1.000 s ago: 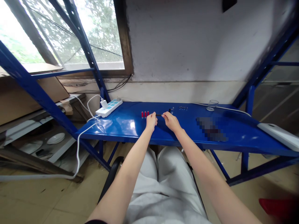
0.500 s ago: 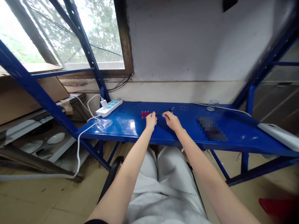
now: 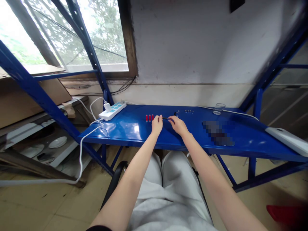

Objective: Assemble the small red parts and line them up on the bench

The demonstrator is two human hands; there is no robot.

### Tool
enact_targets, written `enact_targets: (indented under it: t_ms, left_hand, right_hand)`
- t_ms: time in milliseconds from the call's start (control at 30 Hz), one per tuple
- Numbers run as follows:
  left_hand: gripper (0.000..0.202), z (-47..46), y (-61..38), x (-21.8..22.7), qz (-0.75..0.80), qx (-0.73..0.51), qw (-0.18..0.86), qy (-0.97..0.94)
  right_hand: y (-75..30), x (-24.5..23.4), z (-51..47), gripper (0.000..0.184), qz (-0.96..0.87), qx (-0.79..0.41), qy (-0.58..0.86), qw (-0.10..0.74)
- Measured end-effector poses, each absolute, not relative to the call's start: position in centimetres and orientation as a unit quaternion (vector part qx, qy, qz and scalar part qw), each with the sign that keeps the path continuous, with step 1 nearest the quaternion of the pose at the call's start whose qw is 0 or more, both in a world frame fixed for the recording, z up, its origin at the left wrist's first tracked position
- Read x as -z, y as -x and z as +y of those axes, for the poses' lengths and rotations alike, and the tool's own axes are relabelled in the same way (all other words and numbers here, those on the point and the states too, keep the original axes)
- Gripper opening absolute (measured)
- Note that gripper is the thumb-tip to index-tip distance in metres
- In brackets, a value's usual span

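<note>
Above the blue table (image 3: 125,133), a thin dark rod (image 3: 165,118), its exact kind too small to make out, stretches between my hands. My left hand (image 3: 157,123) is closed on its left end, fingers pinched. On the right end, the fingers of my right hand (image 3: 177,124) are closed too. Just left of my left hand, 3 small red cylinders with pale lower ends (image 3: 149,118) stand in a row. Beyond my right hand lie a small black piece (image 3: 175,113) and a small clear piece (image 3: 178,112).
Several tiny metallic parts (image 3: 189,111) sit in a row farther back. A clear glass (image 3: 218,109) stands at the back right, with a blurred-out dark object (image 3: 218,132) nearer. A white power strip (image 3: 112,111) with cables occupies the left end; a white slab (image 3: 287,139) lies far right.
Both hands have shifted slightly; my left hand is a little farther right, and less of the dark rod shows between them. The things on the table have not moved.
</note>
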State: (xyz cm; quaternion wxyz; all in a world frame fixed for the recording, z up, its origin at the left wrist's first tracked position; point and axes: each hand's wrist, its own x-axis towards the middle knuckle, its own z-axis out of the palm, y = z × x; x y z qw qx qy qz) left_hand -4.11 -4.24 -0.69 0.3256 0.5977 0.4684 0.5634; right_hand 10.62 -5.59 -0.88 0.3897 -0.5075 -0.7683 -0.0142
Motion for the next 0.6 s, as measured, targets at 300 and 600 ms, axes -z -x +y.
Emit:
enact_targets:
  t_ms: [300,600]
  left_hand:
    - [0.027,-4.53,4.52,0.29,0.482,-0.583,0.249,-0.605]
    - [0.020,-4.46,4.05,0.78,0.412,-0.543,0.275,-0.678]
  right_hand:
    - [-11.37,0.97,-5.44,0.022,-0.738,0.043,0.543,0.398]
    - [-10.76,1.41,-4.98,0.025,-0.772,-0.025,0.465,0.433]
